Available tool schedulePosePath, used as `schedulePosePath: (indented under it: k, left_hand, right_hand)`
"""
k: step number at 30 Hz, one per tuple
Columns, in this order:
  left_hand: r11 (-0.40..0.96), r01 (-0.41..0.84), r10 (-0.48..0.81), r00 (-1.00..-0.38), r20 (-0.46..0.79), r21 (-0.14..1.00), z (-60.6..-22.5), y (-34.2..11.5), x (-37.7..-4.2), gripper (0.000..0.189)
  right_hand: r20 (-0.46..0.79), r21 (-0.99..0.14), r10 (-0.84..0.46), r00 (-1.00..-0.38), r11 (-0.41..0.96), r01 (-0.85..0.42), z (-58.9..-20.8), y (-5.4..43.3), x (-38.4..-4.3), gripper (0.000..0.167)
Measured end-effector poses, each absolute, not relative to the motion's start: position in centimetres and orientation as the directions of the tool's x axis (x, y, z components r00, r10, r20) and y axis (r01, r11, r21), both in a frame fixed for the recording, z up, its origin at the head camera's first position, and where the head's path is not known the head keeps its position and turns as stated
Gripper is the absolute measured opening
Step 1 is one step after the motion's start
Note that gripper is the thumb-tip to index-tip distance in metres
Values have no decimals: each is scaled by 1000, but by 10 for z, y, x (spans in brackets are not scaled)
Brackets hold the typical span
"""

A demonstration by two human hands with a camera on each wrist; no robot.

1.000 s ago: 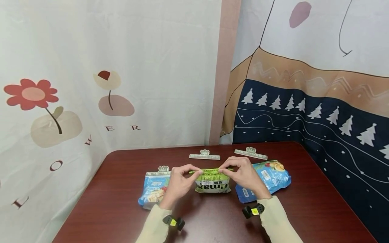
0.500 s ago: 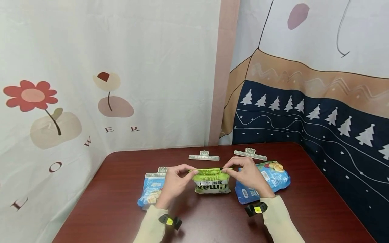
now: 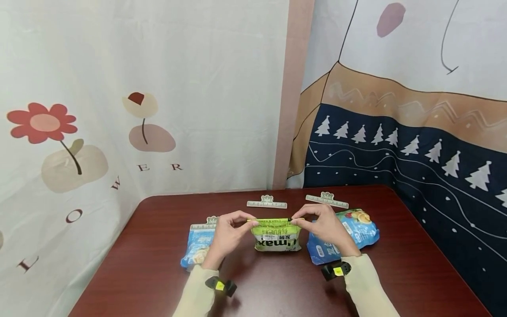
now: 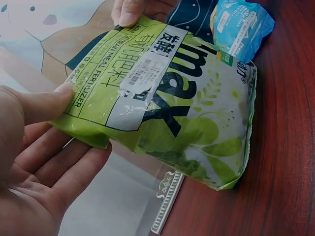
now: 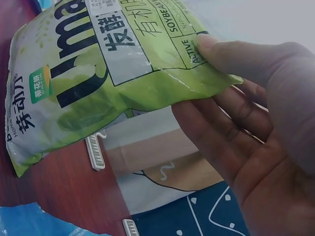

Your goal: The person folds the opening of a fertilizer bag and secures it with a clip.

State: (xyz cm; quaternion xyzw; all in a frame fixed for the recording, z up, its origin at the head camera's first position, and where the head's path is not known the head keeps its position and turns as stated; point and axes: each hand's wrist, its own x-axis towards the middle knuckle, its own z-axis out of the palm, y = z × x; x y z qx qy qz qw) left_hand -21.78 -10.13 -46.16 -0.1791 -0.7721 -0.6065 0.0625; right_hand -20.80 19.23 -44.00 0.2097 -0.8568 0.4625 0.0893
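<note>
A green and white bag of soybean meal fertilizer (image 3: 277,237) stands at the middle of the table, its top edge pulled straight. My left hand (image 3: 231,232) pinches the left end of that edge. In the left wrist view the thumb (image 4: 51,101) lies on the printed front, with the fingers behind the bag. At the other end, my right hand (image 3: 326,224) pinches the top corner. Its thumb (image 5: 231,54) presses the front in the right wrist view, other fingers behind. A white label with a barcode (image 4: 142,73) is stuck on the bag's front.
On the left lies a blue bag (image 3: 196,248) with a ruler-edged clip (image 3: 203,226) on its top, partly behind my left hand. Another blue bag (image 3: 358,233) lies right, partly behind my right hand. Two loose clips, one (image 3: 267,204) central and one (image 3: 326,202) right, lie farther back.
Both hands have moved apart along the bag's top edge, the left going left and the right slightly right. The top edge is now straighter, and more of its printed band shows.
</note>
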Motion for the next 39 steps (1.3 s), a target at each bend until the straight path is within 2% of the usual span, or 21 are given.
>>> schedulePosePath:
  k: [7, 15, 26, 33, 39]
  left_hand:
    - [212, 351, 203, -929, 310, 912, -461, -105, -221, 8]
    - [237, 400, 158, -915, 372, 885, -461, -103, -223, 7]
    - [260, 298, 195, -948, 252, 918, -457, -107, -216, 6]
    - [269, 302, 233, -942, 243, 915, -452, -111, -218, 15]
    - [349, 323, 235, -939, 252, 880, -441, -108, -228, 16]
  right_hand:
    - [277, -794, -238, -931, 490, -361, -440, 201, -209, 3]
    - [285, -821, -237, -929, 440, -364, -441, 206, -211, 6]
    - [250, -861, -277, -928, 376, -343, -447, 209, -211, 5]
    - [232, -877, -283, -931, 353, -326, -450, 209, -212, 9]
    - [249, -872, -287, -925, 348, -343, -450, 211, -213, 7]
